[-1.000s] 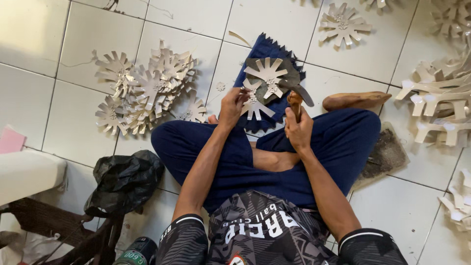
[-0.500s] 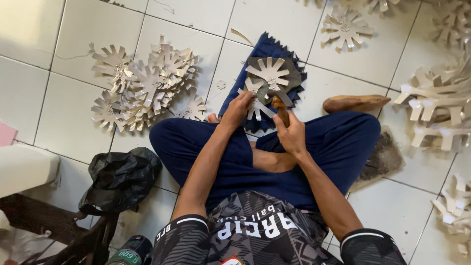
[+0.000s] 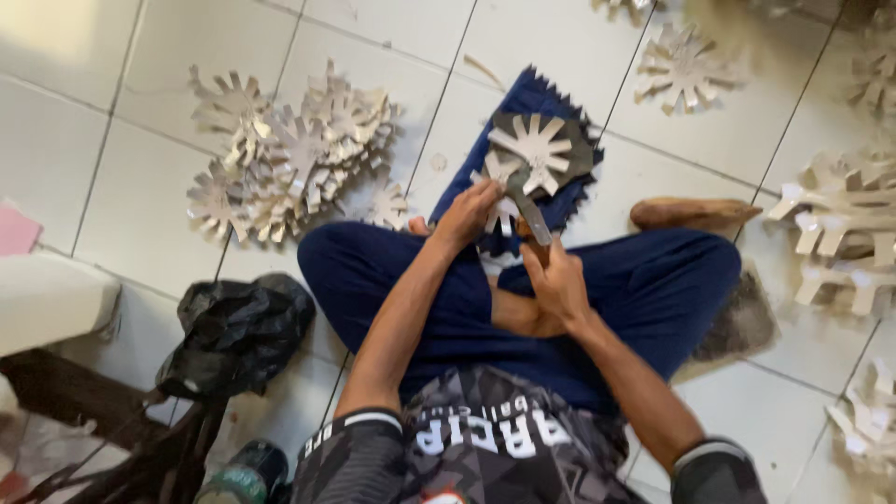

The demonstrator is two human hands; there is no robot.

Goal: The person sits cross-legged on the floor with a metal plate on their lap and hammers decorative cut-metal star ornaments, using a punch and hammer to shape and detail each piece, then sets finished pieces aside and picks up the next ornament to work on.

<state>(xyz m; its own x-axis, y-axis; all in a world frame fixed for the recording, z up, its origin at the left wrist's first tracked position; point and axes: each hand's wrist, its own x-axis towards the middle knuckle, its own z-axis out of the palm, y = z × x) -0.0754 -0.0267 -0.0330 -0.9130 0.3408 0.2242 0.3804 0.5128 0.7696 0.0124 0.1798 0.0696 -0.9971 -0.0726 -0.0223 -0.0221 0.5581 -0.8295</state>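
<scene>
On the floor between my crossed legs, I am working over a dark blue cloth (image 3: 537, 98) lying on the white tiles. My left hand (image 3: 467, 213) is pressing down with curled fingers on a pale cutout star (image 3: 497, 179), holding it flat against the cloth. My right hand (image 3: 558, 280) is gripping a wooden-handled knife (image 3: 527, 210), fingers wrapped shut around the handle; its long axis is running up and slightly left, away from me, with the blade tip pointing toward the star. A second star (image 3: 537, 145) is lying on a dark pad just beyond. A heap of finished stars (image 3: 289, 154) is sitting well to the left, and a black bag (image 3: 238, 327) is lying beside my left knee.
</scene>
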